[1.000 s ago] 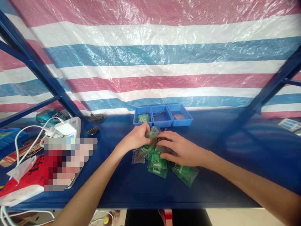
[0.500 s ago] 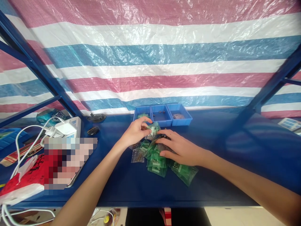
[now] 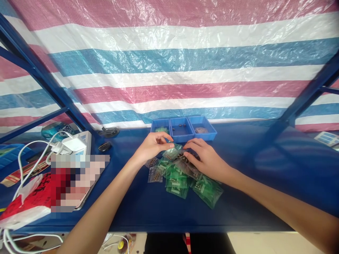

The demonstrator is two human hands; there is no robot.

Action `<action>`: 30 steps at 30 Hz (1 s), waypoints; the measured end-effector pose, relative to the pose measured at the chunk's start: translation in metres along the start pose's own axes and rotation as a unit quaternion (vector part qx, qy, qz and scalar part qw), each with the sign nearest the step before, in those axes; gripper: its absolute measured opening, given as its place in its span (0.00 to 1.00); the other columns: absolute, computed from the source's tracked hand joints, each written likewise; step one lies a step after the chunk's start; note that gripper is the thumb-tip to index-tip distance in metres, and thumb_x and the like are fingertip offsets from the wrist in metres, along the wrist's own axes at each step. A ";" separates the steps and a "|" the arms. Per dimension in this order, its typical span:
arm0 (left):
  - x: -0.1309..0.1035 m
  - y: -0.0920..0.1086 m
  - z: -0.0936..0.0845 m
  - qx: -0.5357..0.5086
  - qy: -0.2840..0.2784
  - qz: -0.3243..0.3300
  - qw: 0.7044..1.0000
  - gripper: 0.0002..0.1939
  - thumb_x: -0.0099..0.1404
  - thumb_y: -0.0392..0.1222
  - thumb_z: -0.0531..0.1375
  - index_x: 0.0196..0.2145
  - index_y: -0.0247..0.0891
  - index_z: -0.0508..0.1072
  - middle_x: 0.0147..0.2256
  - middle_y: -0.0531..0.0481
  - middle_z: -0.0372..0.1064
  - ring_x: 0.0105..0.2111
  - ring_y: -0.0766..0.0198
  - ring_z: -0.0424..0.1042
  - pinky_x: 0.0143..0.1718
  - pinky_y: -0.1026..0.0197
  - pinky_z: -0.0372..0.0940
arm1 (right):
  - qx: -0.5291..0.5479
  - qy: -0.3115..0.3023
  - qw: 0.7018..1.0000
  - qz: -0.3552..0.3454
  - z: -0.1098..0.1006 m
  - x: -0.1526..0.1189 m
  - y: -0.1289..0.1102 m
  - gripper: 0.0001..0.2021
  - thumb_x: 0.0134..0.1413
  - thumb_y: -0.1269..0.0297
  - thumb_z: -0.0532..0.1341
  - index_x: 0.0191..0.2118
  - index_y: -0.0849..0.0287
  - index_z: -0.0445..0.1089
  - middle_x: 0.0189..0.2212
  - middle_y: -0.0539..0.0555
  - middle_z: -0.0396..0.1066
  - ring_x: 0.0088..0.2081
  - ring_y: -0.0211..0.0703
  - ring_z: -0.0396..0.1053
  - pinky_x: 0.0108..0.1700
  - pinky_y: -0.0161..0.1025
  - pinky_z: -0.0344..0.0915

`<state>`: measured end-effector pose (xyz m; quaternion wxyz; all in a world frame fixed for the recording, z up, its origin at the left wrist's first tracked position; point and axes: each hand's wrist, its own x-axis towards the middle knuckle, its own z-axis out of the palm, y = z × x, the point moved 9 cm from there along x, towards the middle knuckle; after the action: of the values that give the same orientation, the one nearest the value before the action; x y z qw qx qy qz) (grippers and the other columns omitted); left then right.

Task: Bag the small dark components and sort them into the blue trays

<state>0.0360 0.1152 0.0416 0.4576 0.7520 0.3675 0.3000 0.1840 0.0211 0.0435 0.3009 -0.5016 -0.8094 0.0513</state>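
My left hand (image 3: 155, 145) has its thumb and forefinger at the top edge of a small clear green-tinted plastic bag (image 3: 172, 152), its fingers closed on it. To the right, my right hand (image 3: 205, 157) rests over the pile, fingers bent and apart, touching a clear bag of dark small hardware (image 3: 186, 165). Below the hands lie several green-tinted bags (image 3: 177, 183) with pale pieces inside. One more green bag (image 3: 208, 190) lies under the right wrist. A clear bag of brownish screw-like pieces (image 3: 155, 175) is at the left of the pile.
Behind the hands stands a blue three-section tray (image 3: 182, 132) with green bags, small dark parts and a pinkish bag. At left are a black mouse (image 3: 105, 146), a white power strip (image 3: 84, 144), cables and a red-and-white bag (image 3: 29, 192). A striped sheet (image 3: 180, 74) hangs behind.
The small bag at my left hand has dropped lower and turned. My right hand has drawn its fingers in and moved slightly right and up, showing more of the dark hardware.
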 end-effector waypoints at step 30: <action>-0.030 -0.038 -0.042 0.382 -0.112 -0.171 0.901 0.19 0.44 0.47 0.72 0.34 0.40 0.75 0.29 0.51 0.73 0.26 0.59 0.71 0.23 0.63 0.55 | 0.179 0.026 0.977 0.114 -0.014 0.001 0.012 0.14 0.68 0.53 0.55 0.39 0.55 0.73 0.30 0.53 0.75 0.25 0.42 0.66 0.24 0.38 0.59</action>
<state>-0.0239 0.1217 0.0207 0.2171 0.8233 0.5234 -0.0323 0.2005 0.0253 0.0506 0.3992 -0.5298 -0.7163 0.2166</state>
